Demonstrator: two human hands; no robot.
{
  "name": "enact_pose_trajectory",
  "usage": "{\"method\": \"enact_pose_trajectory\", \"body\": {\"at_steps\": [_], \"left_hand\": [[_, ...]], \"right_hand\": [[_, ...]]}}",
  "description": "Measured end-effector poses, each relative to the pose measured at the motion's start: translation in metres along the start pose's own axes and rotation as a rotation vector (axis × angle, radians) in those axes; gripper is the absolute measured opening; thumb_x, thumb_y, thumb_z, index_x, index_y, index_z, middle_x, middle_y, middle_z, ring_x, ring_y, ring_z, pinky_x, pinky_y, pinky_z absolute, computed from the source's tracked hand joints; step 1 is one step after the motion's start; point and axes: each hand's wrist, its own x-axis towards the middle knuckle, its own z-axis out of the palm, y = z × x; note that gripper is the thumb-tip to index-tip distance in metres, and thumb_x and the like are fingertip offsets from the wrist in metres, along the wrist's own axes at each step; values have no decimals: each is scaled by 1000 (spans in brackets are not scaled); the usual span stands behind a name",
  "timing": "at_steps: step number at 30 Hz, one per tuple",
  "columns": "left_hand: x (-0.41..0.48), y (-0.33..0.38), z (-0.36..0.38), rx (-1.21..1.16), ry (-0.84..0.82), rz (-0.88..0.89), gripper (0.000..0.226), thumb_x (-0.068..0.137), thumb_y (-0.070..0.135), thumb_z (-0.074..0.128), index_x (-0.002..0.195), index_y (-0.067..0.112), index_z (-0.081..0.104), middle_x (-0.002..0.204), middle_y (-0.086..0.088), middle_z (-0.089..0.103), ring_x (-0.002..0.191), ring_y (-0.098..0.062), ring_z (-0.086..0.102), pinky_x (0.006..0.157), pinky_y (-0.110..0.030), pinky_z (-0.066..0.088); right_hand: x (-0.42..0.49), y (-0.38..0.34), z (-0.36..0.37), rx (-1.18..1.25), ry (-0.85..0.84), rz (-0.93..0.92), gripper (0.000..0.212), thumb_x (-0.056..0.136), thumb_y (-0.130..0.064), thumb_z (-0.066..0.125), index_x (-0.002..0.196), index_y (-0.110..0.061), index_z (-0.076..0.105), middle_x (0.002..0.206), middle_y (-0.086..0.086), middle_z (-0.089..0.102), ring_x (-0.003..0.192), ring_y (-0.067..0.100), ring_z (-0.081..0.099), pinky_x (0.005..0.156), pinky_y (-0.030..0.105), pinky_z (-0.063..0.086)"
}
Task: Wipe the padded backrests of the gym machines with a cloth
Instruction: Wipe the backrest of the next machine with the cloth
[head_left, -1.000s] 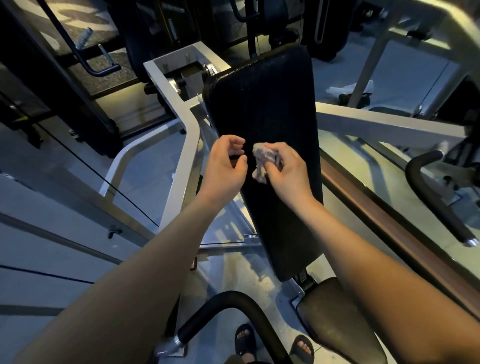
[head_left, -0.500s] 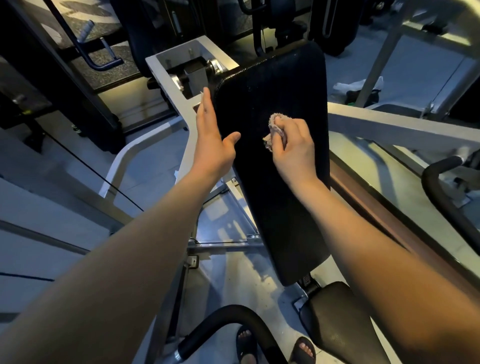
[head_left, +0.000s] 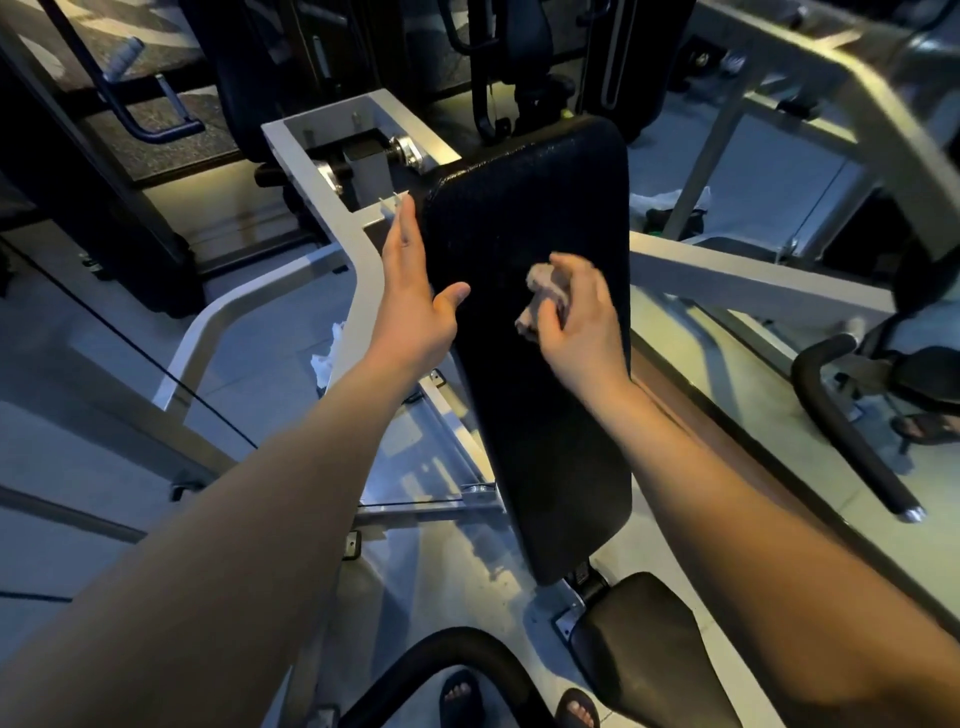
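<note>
A long black padded backrest leans upright in the middle of the view, with a black seat pad below it. My right hand holds a crumpled pale cloth against the upper middle of the pad. My left hand lies flat with straight fingers along the backrest's left edge, thumb spread onto the pad.
The machine's white steel frame runs behind and to both sides of the pad. Black curved handles sit at the right and bottom centre. A white crumpled rag lies by the left frame. Other dark machines stand behind.
My left hand opened from a curl at the pad and went flat against its left edge. My right hand moved the cloth up the pad, then slightly right and down.
</note>
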Motion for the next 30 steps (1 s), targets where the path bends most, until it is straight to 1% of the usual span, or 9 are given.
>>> {"method": "enact_pose_trajectory", "body": {"at_steps": [2, 7, 10, 15, 18, 22, 24, 26, 30], "left_hand": [[2, -2, -2, 13, -6, 7, 96, 100, 14, 62, 160, 31, -10, 168, 11, -6, 153, -10, -3, 117, -26, 7], [4, -8, -1, 16, -9, 19, 96, 99, 15, 62, 160, 34, -10, 166, 13, -5, 154, -12, 2, 120, -32, 13], [4, -12, 0, 35, -4, 32, 96, 99, 15, 61, 159, 34, -11, 166, 12, -6, 154, -13, 5, 118, -29, 14], [5, -13, -1, 30, -13, 37, 95, 100, 15, 60, 159, 35, -12, 166, 12, -7, 154, -12, 3, 123, -34, 14], [4, -12, -2, 27, -24, 36, 95, 100, 15, 60, 159, 35, -12, 166, 14, -9, 154, -11, 1, 116, -26, 11], [4, -11, -1, 36, -24, 25, 95, 101, 16, 60, 159, 35, -13, 165, 16, -8, 154, -13, 3, 113, -27, 13], [4, -12, -1, 34, -18, 31, 95, 100, 15, 60, 159, 34, -13, 166, 15, -8, 154, -12, 3, 114, -27, 12], [5, -13, -1, 30, -14, 34, 96, 100, 14, 60, 159, 34, -13, 166, 14, -9, 154, -12, 2, 115, -27, 10], [4, -11, 0, 37, -19, 26, 96, 101, 13, 59, 159, 35, -14, 165, 17, -10, 153, -13, 4, 115, -29, 11]], "right_hand": [[39, -12, -6, -1, 103, -3, 42, 95, -13, 55, 137, -16, 49, 129, 7, 54, 110, 7, 50, 95, 14, 38], [55, -21, 16, -34, 197, 24, 15, 95, -11, 56, 107, -5, 59, 107, 11, 58, 91, 15, 53, 76, 24, 41], [6, -17, 38, -44, 76, -67, 18, 89, -2, 58, 106, -4, 60, 103, 12, 55, 88, 15, 51, 75, 17, 36], [-29, 2, 36, -118, -212, -222, 35, 88, 0, 62, 122, -8, 59, 115, 10, 48, 92, 15, 56, 81, 27, 52], [26, -10, 20, -79, 53, -88, 30, 90, -1, 58, 119, -6, 61, 117, 14, 49, 98, 20, 57, 86, 5, 39], [77, -30, 11, -21, 283, -6, 24, 93, -4, 55, 115, -5, 63, 114, 14, 55, 96, 18, 57, 80, 0, 34], [53, -32, 25, -29, 200, -105, 28, 90, -1, 57, 118, -5, 63, 115, 14, 55, 98, 17, 56, 85, 5, 39], [10, -19, 34, -75, 14, -262, 35, 86, 4, 58, 120, -4, 63, 114, 15, 54, 98, 18, 57, 86, 24, 50], [-4, -1, 13, -225, -298, -453, 32, 91, -2, 59, 123, -7, 60, 113, 14, 50, 93, 26, 57, 75, 41, 55]]}}
